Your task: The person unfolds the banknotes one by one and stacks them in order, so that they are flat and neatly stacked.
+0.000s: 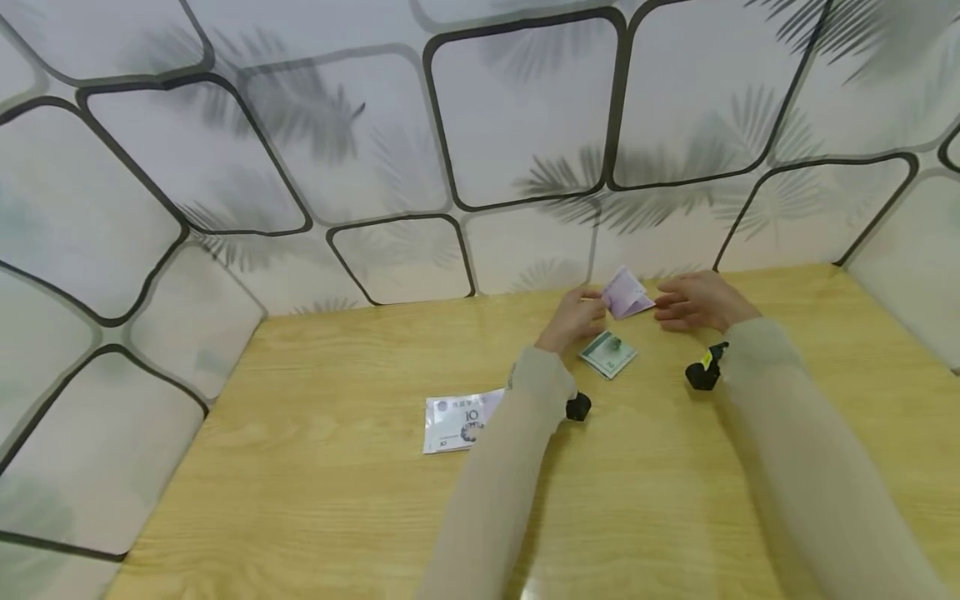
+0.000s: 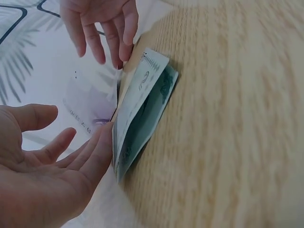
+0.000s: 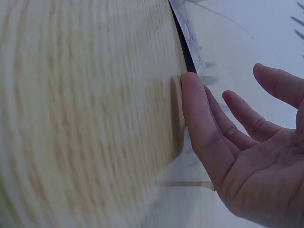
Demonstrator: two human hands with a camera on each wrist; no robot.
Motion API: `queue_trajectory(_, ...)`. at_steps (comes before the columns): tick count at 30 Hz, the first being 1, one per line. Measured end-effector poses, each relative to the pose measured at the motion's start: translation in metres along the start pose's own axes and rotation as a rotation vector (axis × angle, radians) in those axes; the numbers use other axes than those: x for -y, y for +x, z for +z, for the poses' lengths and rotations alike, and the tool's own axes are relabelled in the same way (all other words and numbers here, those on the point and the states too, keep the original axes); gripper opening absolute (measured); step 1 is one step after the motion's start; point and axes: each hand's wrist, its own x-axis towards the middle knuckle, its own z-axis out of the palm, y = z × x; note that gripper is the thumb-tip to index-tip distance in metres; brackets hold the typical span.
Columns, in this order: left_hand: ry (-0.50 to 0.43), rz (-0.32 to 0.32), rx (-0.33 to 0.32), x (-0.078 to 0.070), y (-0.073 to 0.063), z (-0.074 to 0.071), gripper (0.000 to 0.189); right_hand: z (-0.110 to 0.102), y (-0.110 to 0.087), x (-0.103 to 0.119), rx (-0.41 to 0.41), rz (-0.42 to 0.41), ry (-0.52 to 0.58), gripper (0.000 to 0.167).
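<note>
A folded purple banknote [image 1: 626, 293] stands partly raised on the table near the wall, between the two hands. My left hand [image 1: 577, 319] is at its left side, fingers loosely extended and thumb apart in the left wrist view. My right hand [image 1: 703, 302] is just right of the note, with fingers extended; the right wrist view shows its palm [image 3: 256, 147] and nothing gripped. A folded green banknote [image 1: 608, 354] lies in front of the purple one, its layers gaping in the left wrist view, close to the left fingertips [image 2: 102, 142].
A purplish banknote [image 1: 453, 423] marked 10 lies flat on the wooden table [image 1: 322, 483], partly covered by the left sleeve [image 1: 495, 467]. Behind the table rises a patterned wall [image 1: 525, 125], and another side stands at the left.
</note>
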Motion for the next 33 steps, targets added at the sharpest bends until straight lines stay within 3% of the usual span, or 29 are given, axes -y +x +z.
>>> queue_trajectory(5,-0.004,0.003,0.008,-0.007,0.003,0.002,0.032,0.004,0.001,0.007,-0.019,-0.004,0.008,0.037)
queue_trajectory(12,-0.019,-0.014,-0.019,-0.009,0.005,0.003,0.031,0.018,0.009,0.009,-0.051,-0.039,0.027,0.045)
queue_trajectory(19,-0.035,-0.029,0.017,-0.007,0.004,0.001,0.033,0.028,0.013,0.008,-0.111,-0.033,0.139,0.016)
queue_trajectory(27,-0.045,-0.039,-0.002,-0.007,-0.003,-0.006,0.051,0.041,0.005,0.008,-0.103,-0.116,-0.016,0.037)
queue_trajectory(30,-0.029,-0.039,-0.018,-0.009,-0.006,-0.009,0.055,0.045,0.0,0.01,-0.091,-0.144,-0.056,0.035)
queue_trajectory(33,-0.036,-0.024,-0.033,-0.01,-0.007,-0.013,0.043,0.047,-0.003,0.012,-0.078,-0.164,-0.059,0.028)
